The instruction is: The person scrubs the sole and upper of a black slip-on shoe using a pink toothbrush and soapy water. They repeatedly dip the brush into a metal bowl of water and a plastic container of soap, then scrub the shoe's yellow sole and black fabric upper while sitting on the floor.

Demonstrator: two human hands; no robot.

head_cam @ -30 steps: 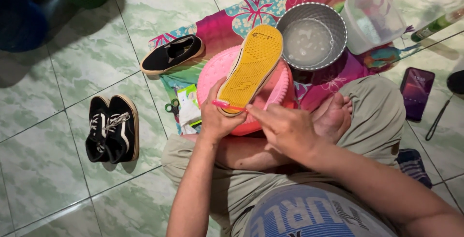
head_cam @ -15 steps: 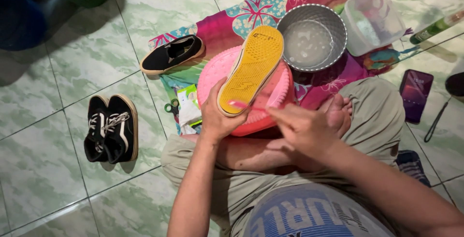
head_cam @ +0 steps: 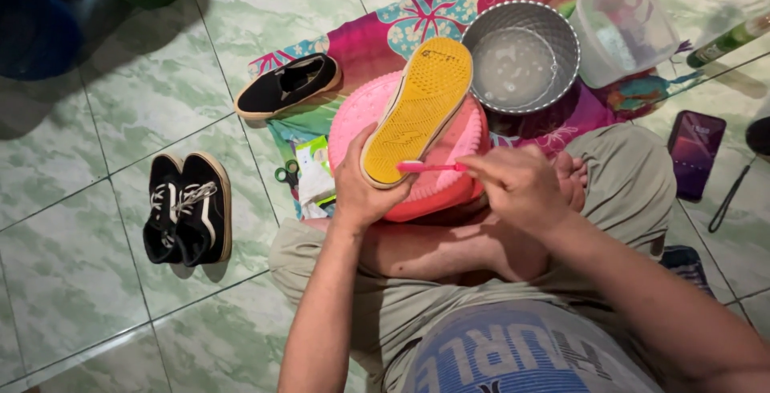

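My left hand (head_cam: 362, 188) grips the heel end of a shoe turned upside down, its yellow sole (head_cam: 421, 104) facing up. The shoe rests over a pink perforated basin (head_cam: 449, 180) in front of my crossed legs. My right hand (head_cam: 517, 188) pinches a pink toothbrush (head_cam: 429, 167), whose head lies on the heel part of the sole. A grey metal bowl (head_cam: 521, 56) with cloudy water stands just beyond the basin.
A black slip-on shoe (head_cam: 287, 84) lies on the flowered cloth (head_cam: 401, 20) to the left. A black laced pair (head_cam: 188, 208) sits on the green tile floor. A clear plastic tub (head_cam: 626, 28), a green bottle (head_cam: 726, 40), a phone (head_cam: 694, 152), scissors (head_cam: 286, 175) and a small packet (head_cam: 314, 172) lie around.
My right hand has risen from my lap to the shoe and laid the pink toothbrush across the sole's heel. The left hand still holds the shoe in the same spot.
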